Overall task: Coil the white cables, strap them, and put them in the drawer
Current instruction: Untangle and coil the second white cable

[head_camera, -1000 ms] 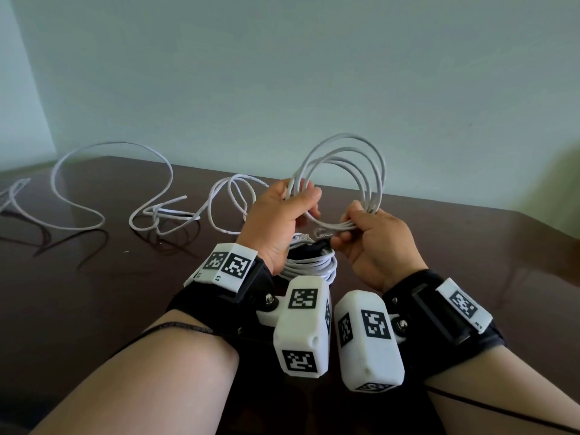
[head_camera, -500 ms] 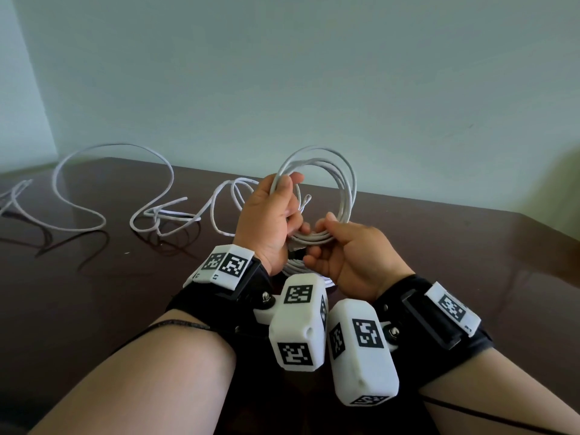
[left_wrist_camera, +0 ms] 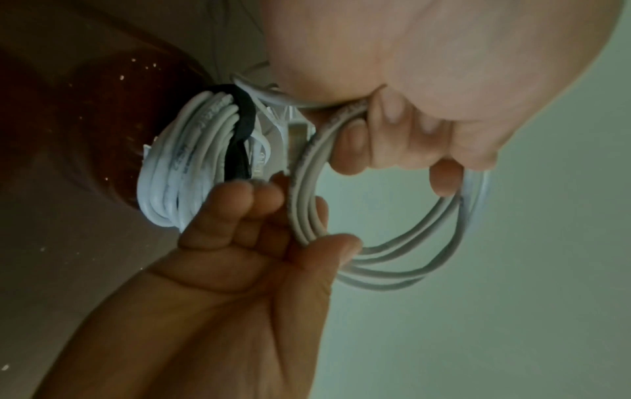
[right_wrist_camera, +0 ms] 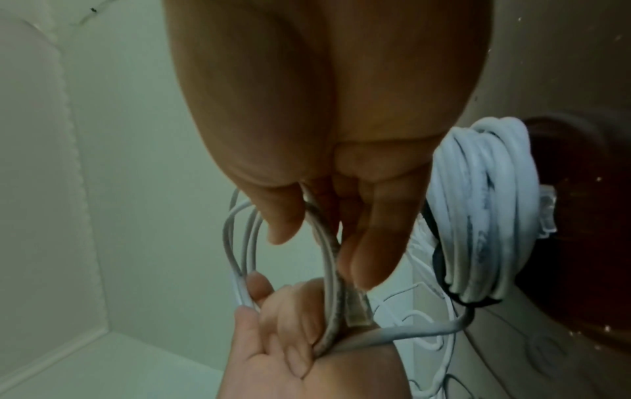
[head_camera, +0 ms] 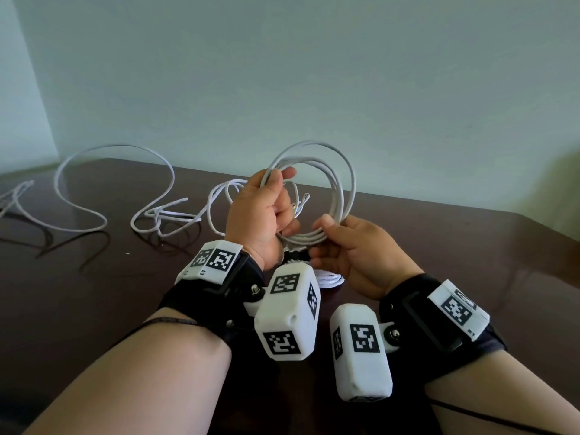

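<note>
Since a second ago your hands have drawn the loops in: the coil (head_camera: 314,196) that stood wide and tall above your right hand now sits rounder and tighter between both hands, and your right hand (head_camera: 354,255) has slid lower and a little to the right. Your left hand (head_camera: 263,215) has risen, its fingers now reaching up to the coil's upper left arc.

Your left hand is curled around the left side of the coil, and the wrist view shows several smooth, round, pale grey-white strands running under its fingers (left_wrist_camera: 382,135). Your right hand pinches the lower right of the same coil between thumb and fingers (right_wrist_camera: 375,243), grasping it, not released. A clear plastic plug (right_wrist_camera: 356,310) at one cable end lies along the strands just beside your right fingertips.

You hold the coil above the table (head_camera: 94,293), a dark brown, glossy top that mirrors the cables. The ring stands nearly upright, its flat face turned toward you and slightly left, so its axis runs roughly away from you. A free tail with a small connector pokes out through the middle toward the right.

Under your hands a second bundle (left_wrist_camera: 177,167) of white cable lies on the table, already wound into a tight oval and cinched by a black strap (left_wrist_camera: 242,129). Farther left, loose white cables (head_camera: 103,196) sprawl in open curves over the tabletop, well apart from the coil.
</note>
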Motion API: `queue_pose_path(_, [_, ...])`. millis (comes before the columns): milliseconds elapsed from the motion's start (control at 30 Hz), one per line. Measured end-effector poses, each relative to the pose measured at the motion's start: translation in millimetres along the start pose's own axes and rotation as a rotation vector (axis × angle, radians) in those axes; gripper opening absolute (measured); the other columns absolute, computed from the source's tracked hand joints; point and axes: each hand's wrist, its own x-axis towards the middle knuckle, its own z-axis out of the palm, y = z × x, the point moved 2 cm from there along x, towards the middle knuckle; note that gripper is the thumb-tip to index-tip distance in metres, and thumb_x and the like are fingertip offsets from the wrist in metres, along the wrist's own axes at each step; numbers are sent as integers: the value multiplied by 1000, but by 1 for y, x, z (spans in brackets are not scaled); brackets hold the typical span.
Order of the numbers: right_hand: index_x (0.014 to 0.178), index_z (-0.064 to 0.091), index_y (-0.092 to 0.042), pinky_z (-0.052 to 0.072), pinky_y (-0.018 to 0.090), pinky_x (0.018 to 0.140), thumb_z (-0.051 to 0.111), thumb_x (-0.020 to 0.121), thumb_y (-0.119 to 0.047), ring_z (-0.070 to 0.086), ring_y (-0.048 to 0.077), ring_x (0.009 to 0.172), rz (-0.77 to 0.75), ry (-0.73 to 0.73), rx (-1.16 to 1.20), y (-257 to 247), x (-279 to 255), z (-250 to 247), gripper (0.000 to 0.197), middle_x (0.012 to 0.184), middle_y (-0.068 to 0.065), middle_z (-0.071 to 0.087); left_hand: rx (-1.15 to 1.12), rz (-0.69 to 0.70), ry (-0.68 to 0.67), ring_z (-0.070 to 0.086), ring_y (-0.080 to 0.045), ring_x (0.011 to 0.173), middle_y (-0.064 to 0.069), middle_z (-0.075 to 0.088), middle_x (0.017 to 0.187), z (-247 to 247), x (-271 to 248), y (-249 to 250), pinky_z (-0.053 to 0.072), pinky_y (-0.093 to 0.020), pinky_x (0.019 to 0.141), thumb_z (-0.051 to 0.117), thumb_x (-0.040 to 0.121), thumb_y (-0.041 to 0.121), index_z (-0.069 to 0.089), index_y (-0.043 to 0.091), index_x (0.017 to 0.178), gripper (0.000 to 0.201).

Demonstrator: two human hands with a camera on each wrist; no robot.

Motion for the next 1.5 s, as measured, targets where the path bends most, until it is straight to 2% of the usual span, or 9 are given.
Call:
queue_pose_path(500, [80, 56, -6, 47, 18, 43, 52, 94, -6, 57, 8, 44, -37, 134, -26, -5, -1, -2, 15, 53, 2, 61, -37, 111, 204, 22, -8, 34, 9, 29, 43, -9, 8, 1, 32, -18, 42, 34, 103, 21, 45, 14, 80, 27])
queue_pose_path(767, [85, 53, 2, 52, 17, 46, 43, 96, -2, 67, 13, 51, 34, 69, 357, -7, -5, 13, 16, 57, 9, 67, -82, 68, 27, 25, -9, 42, 8, 30, 51, 11, -2, -10, 29, -23, 43, 40, 98, 40, 43, 17, 80, 29])
queue_pose_path(900, [87, 54, 2, 52, 18, 45, 43, 97, -4, 68, 15, 52, 40, 94, 427, -8, -6, 14, 16, 58, 12, 67, -35, 81, -102, 31, -7, 45, 10, 37, 57, 11, -2, -11, 30, -21, 39, 73, 54, 71, 46, 18, 85, 67])
queue_pose_path(967, [83, 56, 1, 52, 18, 45, 45, 96, -6, 66, 14, 50, 59, 103, 376, -6, -6, 14, 18, 58, 9, 66, 26, 108, -160, 40, -5, 48, 8, 43, 65, 9, -2, -12, 38, -20, 44, 85, 32, 65, 46, 19, 87, 81])
queue_pose_path(1033, [81, 59, -3, 48, 18, 42, 48, 95, -10, 61, 12, 47, 80, 112, 297, -5, -6, 14, 20, 57, 6, 65, 73, 116, -176, 49, -6, 52, 2, 46, 72, 8, -2, -16, 44, -22, 51, 94, 37, 37, 45, 17, 84, 71])
queue_pose_path(1100, [75, 60, -6, 41, 18, 39, 49, 94, -13, 53, 10, 42, 97, 133, 217, -5, -6, 12, 22, 53, 2, 61, 115, 119, -113, 50, -10, 51, 0, 50, 66, 9, -3, -16, 44, -24, 52, 81, 58, 14, 43, 16, 81, 44])
queue_pose_path(1200, [68, 57, -10, 31, 19, 40, 52, 91, -15, 41, 9, 39, 147, 157, 90, -4, -5, 9, 24, 46, -1, 52, 156, 161, -18, 41, -12, 42, 5, 44, 45, 10, -4, -13, 40, -23, 50, 65, 83, 14, 43, 14, 78, 22])
queue_pose_path(1333, [63, 56, -11, 22, 22, 43, 60, 85, -21, 34, 12, 37, 185, 162, -165, 0, -5, 9, 25, 45, 1, 48, 85, 118, 5, 27, -12, 35, 6, 29, 38, 9, -4, -8, 40, -26, 48, 48, 96, 9, 42, 13, 73, 24])
queue_pose_path(1500, [86, 51, -16, 38, 21, 52, 68, 81, -34, 49, 7, 59, -115, 361, -693, -10, -4, -2, 25, 71, -6, 54, 7, 19, 17, 21, -11, 32, 5, 24, 35, 7, -8, -4, 37, -22, 45, 44, 94, 14, 52, 11, 79, 17])
